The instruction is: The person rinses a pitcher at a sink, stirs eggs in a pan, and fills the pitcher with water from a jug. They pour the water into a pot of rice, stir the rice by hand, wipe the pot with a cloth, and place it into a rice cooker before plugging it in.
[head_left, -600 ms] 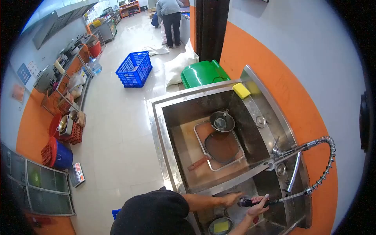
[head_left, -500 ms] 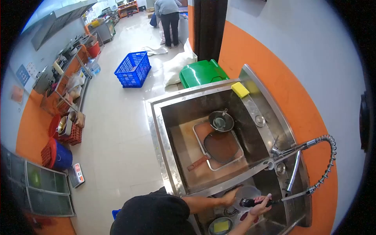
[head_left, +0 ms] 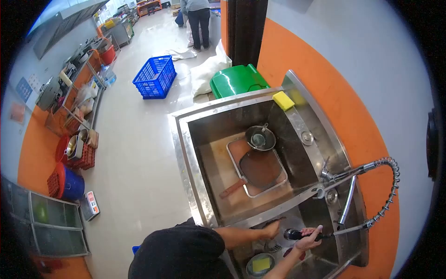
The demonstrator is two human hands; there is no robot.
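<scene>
My right hand (head_left: 309,239) is closed around the black spray nozzle (head_left: 293,234) over the near sink basin, with its spring hose leading right. To its left, my left hand (head_left: 272,229) is low in the same basin, fingers curled downward. What it grips is blurred and cannot be made out; a dark edge shows just above it. Below the hands sits a round bowl (head_left: 253,269) with a yellow-green sponge (head_left: 261,264) in it. A reddish item (head_left: 300,254) lies partly hidden under my right wrist.
The far basin (head_left: 209,186) holds a pan (head_left: 262,169) on a rectangular tray, and a dark bowl (head_left: 260,138). A yellow sponge (head_left: 283,101) rests on the rim. Beyond are a green bin (head_left: 237,81), a blue crate (head_left: 154,78) and another person (head_left: 198,21).
The clear round container seen beside my left hand no longer shows clearly. My left hand has shifted slightly up; my right hand still holds the nozzle. The whole view has moved a little.
</scene>
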